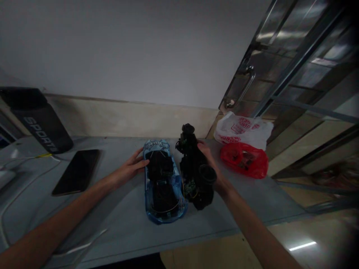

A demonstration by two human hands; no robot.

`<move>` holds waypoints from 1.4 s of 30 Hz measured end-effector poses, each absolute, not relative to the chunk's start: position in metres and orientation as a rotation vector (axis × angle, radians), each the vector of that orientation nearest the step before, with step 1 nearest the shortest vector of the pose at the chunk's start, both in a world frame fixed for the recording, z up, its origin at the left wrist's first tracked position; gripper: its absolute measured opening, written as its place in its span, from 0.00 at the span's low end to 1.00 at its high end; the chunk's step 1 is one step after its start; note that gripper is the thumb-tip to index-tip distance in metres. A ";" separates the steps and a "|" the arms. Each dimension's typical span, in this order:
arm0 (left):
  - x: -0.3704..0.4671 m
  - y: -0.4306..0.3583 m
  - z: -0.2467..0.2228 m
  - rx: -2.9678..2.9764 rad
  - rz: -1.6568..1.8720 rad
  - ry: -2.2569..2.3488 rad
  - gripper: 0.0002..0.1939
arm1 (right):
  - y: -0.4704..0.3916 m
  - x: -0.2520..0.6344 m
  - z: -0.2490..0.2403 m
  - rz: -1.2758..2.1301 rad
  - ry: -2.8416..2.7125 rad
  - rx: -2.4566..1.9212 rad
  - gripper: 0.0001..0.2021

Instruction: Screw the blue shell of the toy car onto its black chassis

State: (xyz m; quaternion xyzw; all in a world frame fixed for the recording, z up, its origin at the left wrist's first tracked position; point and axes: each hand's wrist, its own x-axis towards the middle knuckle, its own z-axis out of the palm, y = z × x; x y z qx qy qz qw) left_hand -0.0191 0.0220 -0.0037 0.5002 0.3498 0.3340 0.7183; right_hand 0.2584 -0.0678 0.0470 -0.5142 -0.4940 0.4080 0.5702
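Note:
A blue toy car body shell (150, 212) lies with its dark hollow inside facing up on the grey table. My left hand (137, 163) is closed on its left edge, the thumb over the rim and the fingers along the outer side. Beside it, on the right, my right hand (206, 151) grips a black toy car chassis (192, 160), tipped on its side with a wheel toward me. Part of that hand is hidden behind the chassis. A small green circuit board (190, 186) shows on the chassis, and thin wires run near the shell's edge.
Left of the shell are a dark phone (77, 172), a black sports bottle (42, 121) and white cables (26, 183). A red plastic bag (244, 160) and a white plastic bag (244, 130) sit at the right. A wall (134, 48) rises behind the table (123, 216).

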 end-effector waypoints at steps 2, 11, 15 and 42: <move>-0.019 0.023 -0.006 1.092 0.760 0.772 0.42 | -0.069 0.244 0.067 0.719 -1.402 -1.423 0.32; -0.019 0.021 -0.009 1.124 0.811 0.771 0.40 | -0.071 0.170 0.091 -0.019 -1.999 -1.912 0.29; -0.019 0.023 -0.011 1.139 0.832 0.770 0.41 | -0.066 0.162 0.085 -0.110 -2.076 -1.975 0.28; -0.022 0.019 -0.004 1.035 0.767 0.731 0.43 | -0.062 0.172 0.073 -0.033 -2.169 -1.865 0.24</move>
